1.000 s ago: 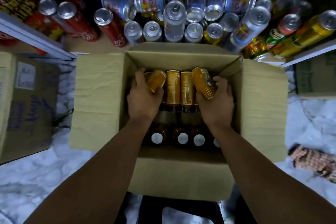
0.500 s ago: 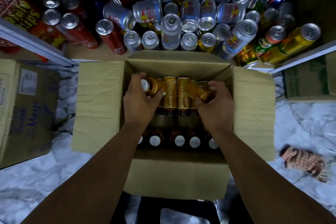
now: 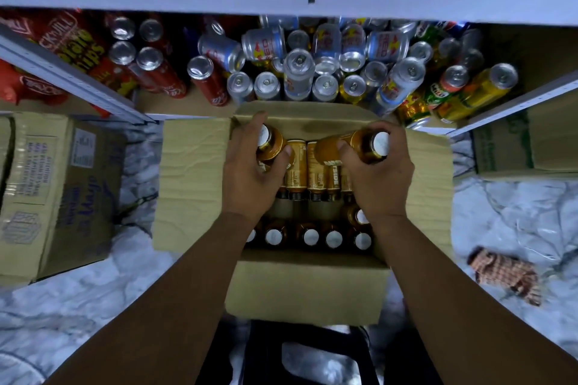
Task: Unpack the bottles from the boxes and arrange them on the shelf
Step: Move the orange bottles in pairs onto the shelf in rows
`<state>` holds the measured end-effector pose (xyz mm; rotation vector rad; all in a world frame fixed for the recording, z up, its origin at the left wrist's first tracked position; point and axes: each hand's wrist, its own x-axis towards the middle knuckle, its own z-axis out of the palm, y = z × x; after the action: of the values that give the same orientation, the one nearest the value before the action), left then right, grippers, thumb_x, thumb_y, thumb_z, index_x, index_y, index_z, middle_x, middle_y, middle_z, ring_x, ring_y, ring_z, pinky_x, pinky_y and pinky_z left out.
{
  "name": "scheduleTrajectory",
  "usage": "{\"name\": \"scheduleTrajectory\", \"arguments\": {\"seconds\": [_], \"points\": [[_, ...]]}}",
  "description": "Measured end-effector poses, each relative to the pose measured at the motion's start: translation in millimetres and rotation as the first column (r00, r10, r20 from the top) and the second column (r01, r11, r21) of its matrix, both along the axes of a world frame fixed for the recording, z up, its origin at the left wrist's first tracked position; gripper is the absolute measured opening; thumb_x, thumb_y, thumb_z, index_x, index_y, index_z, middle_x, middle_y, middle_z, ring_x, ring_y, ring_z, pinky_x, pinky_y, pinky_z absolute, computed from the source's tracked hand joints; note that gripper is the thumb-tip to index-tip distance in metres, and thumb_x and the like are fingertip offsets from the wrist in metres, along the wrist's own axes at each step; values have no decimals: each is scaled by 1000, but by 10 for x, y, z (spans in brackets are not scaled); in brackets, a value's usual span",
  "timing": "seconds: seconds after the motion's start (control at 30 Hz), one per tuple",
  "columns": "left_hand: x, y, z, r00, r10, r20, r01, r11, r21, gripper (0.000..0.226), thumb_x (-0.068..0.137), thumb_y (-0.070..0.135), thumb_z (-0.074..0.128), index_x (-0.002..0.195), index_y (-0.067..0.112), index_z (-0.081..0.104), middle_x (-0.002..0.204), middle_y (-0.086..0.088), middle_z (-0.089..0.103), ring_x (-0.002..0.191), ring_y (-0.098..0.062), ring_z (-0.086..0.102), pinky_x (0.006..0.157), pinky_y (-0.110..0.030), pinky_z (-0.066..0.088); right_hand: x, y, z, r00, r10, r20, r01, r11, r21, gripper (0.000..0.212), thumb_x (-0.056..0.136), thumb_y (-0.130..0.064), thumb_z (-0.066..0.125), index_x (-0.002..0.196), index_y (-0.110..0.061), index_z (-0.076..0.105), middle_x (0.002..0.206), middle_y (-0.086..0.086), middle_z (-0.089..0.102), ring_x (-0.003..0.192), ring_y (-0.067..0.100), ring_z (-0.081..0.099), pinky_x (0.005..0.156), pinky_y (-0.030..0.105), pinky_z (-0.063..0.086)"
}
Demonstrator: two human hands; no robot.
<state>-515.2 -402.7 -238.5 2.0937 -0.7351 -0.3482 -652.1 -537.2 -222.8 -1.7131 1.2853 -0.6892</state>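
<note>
Head view: left hand (image 3: 250,178), right hand (image 3: 380,180) each grip amber bottle over box (image 3: 194,184).

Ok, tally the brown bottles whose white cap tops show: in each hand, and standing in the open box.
Left bottle, gripped by the left hand: 1
Right bottle, gripped by the right hand: 1
Standing bottles in the box, one half hidden by the left forearm: 6
Total: 8
</note>
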Motion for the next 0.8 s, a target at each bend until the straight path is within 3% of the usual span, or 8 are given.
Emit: {"name": "scheduleTrajectory", "arguments": {"seconds": [0.07, 0.2, 0.33, 0.4, 0.47, 0.53, 0.67, 0.8], "points": [[21, 0, 400, 999, -12, -30, 11, 1000, -23, 63, 95, 30, 73, 150, 28, 42, 138, 12, 50, 127, 14, 41, 101, -6, 34, -22, -11, 396, 999, 41, 11, -42, 997, 58, 38, 81, -29, 84, 107, -26, 56, 87, -24, 62, 84, -12, 58, 68, 4, 39], [40, 6, 1360, 991, 14, -130, -28, 994, -107, 64, 91, 31, 78, 134, 56, 39, 129, 29, 56, 123, 2, 55, 100, -25, 50, -92, -32, 1265, 990, 123, 70, -128, 988, 83, 44, 83, -21, 84, 112, -17, 51, 87, -34, 60, 76, -6, 61, 62, 10, 45], [11, 48, 2398, 993, 15, -116, -39, 978, -205, 59, 90, 21, 78, 137, 37, 46, 128, 30, 55, 124, -4, 56, 104, -33, 51, -116, 1, 2364, 979, 89, 184, -102, 993, 62, 47, 78, -13, 87, 112, -18, 56, 99, -25, 66, 94, 1, 66, 79, 17, 50], [-16, 67, 3039, 997, 6, -75, -24, 968, -248, 59, 89, 14, 77, 136, 33, 47, 129, 28, 54, 124, -4, 55, 104, -29, 48, -126, 27, 2992, 963, 64, 262, -80, 996, 50, 45, 76, -10, 88, 110, -22, 60, 104, -19, 68, 98, 8, 67, 85, 26, 53], [-49, 95, 3739, 999, 7, -40, -18, 959, -282, 60, 86, 5, 77, 131, 30, 45, 116, 36, 53, 108, 5, 57, 91, -17, 48, -145, 57, 3676, 946, 70, 317, -79, 997, 17, 44, 78, -6, 86, 111, -20, 61, 104, -18, 67, 96, 8, 66, 85, 24, 52], [-63, 137, 4392, 1000, 4, -28, -12, 952, -306, 63, 84, -1, 77, 126, 34, 44, 103, 28, 58, 90, 3, 60, 80, -13, 46, -173, 73, 4353, 929, 98, 358, -98, 995, -21, 44, 80, -3, 82, 115, -15, 58, 102, -8, 67, 92, 9, 65, 83, 19, 50], [-47, 225, 5591, 999, -27, 17, 32, 931, -364, 63, 80, -2, 76, 118, 39, 46, 92, 21, 60, 78, -1, 59, 72, -13, 47, -237, 29, 5589, 885, 180, 430, -144, 983, -115, 49, 79, -3, 79, 116, -23, 53, 103, 9, 65, 93, 20, 64, 80, 20, 50], [-72, 219, 6660, 992, 9, 124, 53, 872, -487, 54, 70, 13, 70, 115, 34, 49, 88, 21, 59, 78, 4, 57, 72, -9, 44, -285, 57, 6605, 841, 273, 466, -168, 952, -255, 53, 80, -2, 76, 110, -39, 52, 96, 2, 67, 90, 21, 64, 83, 31, 52]]}}
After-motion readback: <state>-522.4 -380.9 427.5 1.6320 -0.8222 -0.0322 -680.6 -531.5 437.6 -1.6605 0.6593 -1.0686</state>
